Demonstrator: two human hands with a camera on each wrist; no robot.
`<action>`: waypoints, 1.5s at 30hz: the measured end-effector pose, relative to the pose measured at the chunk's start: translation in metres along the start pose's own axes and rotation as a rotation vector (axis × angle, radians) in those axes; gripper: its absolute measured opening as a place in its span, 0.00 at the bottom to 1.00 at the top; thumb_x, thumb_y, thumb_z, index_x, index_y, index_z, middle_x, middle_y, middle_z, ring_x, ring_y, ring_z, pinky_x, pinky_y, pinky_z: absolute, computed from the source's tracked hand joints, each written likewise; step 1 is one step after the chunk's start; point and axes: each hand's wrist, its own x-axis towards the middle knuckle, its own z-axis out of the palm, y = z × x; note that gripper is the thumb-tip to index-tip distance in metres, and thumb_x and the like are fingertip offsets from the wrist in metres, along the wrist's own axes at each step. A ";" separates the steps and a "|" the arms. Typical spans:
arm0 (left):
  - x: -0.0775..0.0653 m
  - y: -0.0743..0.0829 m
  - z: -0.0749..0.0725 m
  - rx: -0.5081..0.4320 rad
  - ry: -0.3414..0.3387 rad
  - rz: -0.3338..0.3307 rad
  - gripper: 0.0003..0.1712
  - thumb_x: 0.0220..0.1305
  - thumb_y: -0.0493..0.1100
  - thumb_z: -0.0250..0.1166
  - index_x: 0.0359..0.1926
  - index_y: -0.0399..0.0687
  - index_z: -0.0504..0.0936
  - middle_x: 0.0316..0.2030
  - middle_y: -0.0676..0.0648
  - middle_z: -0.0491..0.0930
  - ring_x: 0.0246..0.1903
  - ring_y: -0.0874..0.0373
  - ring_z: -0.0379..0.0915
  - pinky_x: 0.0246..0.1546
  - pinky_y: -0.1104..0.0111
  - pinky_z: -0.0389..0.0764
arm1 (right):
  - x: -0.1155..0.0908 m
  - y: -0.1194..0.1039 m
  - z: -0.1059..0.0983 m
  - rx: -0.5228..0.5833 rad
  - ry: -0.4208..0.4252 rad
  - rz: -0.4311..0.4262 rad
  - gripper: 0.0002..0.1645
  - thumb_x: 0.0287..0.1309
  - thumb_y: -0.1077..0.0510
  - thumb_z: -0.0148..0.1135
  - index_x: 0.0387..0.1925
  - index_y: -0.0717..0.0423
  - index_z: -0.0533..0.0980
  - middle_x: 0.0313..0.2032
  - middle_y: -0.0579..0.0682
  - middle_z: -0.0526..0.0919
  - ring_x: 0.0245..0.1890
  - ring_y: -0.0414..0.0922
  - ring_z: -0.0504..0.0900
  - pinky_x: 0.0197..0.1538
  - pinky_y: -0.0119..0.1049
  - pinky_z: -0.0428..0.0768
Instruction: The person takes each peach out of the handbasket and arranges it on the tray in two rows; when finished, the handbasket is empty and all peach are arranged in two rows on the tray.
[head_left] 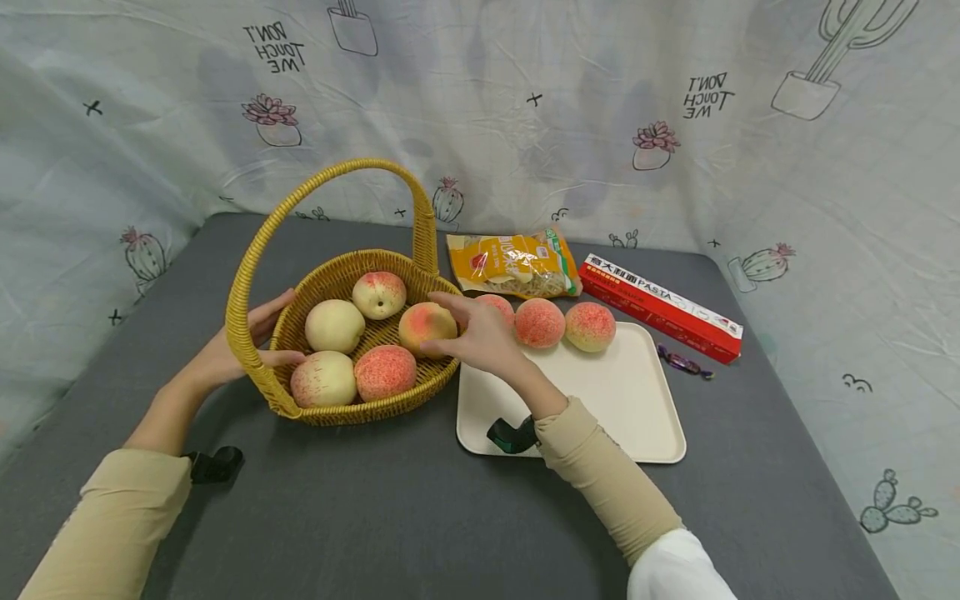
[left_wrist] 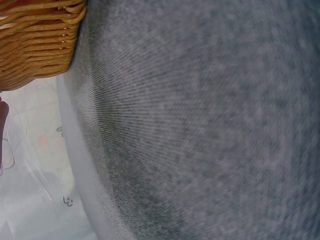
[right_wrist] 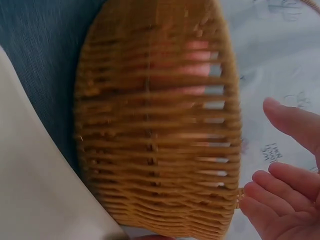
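Observation:
A yellow wicker basket (head_left: 378, 412) with a tall arched handle holds several peaches, some pale and some red. My left hand (head_left: 232, 346) grips its left side by the foot of the handle, thumb over the rim and fingers outside. In the left wrist view, only a bit of that hand shows at the left edge, below the basket (left_wrist: 35, 47). Over the basket's right rim, my right hand (head_left: 483, 333) has thumb and fingers spread around an orange-red peach (head_left: 423, 325). The right wrist view shows that hand (right_wrist: 287, 195) with fingers extended, nothing between them, beside the wicker wall (right_wrist: 155, 150).
Right of the basket, a cream tray (head_left: 600, 408) bears three red peaches (head_left: 540, 323) along its far edge. Behind it lie a yellow food bag (head_left: 513, 262) and a red pasta box (head_left: 660, 308). A purple wrapped candy (head_left: 682, 362) lies by the tray's right side.

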 end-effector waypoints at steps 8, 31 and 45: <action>-0.001 0.000 -0.001 -0.003 -0.002 0.033 0.55 0.56 0.26 0.68 0.77 0.43 0.46 0.73 0.29 0.40 0.71 0.46 0.48 0.53 0.86 0.63 | 0.037 -0.001 0.005 -0.300 -0.218 0.108 0.52 0.51 0.52 0.75 0.72 0.62 0.59 0.69 0.57 0.64 0.69 0.52 0.63 0.67 0.43 0.64; -0.001 0.000 0.001 -0.017 -0.009 0.038 0.54 0.56 0.26 0.68 0.77 0.43 0.46 0.73 0.30 0.41 0.71 0.55 0.50 0.53 0.86 0.63 | 0.041 0.007 0.019 -0.477 -0.116 0.027 0.41 0.41 0.52 0.80 0.58 0.62 0.74 0.50 0.54 0.82 0.49 0.50 0.79 0.53 0.41 0.76; -0.001 0.004 0.001 -0.029 -0.009 0.036 0.54 0.56 0.25 0.68 0.77 0.43 0.46 0.73 0.28 0.40 0.72 0.47 0.47 0.53 0.86 0.63 | 0.030 -0.005 0.007 -0.356 -0.013 0.123 0.50 0.39 0.49 0.81 0.65 0.59 0.70 0.57 0.55 0.78 0.52 0.51 0.78 0.54 0.44 0.76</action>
